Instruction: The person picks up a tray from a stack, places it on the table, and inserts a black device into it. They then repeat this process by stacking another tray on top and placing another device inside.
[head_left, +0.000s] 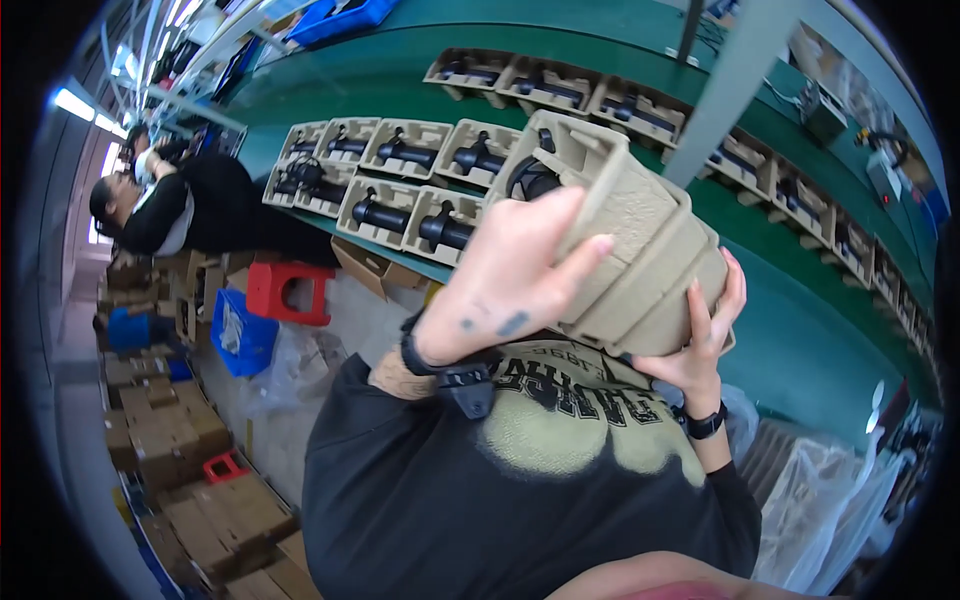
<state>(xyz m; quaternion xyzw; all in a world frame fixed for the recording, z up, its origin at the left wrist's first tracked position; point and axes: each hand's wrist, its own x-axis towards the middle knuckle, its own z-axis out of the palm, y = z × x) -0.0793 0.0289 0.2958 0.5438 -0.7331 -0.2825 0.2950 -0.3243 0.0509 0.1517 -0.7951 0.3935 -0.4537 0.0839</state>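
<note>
- Moulded tray (650,230), beige, ribbed on its outer face: held up in both hands before the chest, tilted, above the near part of the green workbench (780,310) (whether one tray or several nested cannot be told).
- Black part (537,182): seen inside the open side of the held piece, partly hidden.
- Left hand (515,270): closed over the tray's left end, with the thumb laid along the outer face; a dark band is worn at the wrist.
- Right hand (700,340): clasped about the opposite end, fingers spread on the ribbed face (a dark watch is worn).
- Filled trays (420,130), beige: set out in two rows on the bench, left of the held piece, black devices laid inside.
- Far row of trays (508,75): ranged along the bench's farther side, likewise filled, crossed by a grey post (735,90).
- Floor, at left: a red stool (262,290), a blue bin (243,340) and cardboard boxes (175,430).
- Co-worker (150,215): seen beyond the bench's left end, dark-clothed.
</note>
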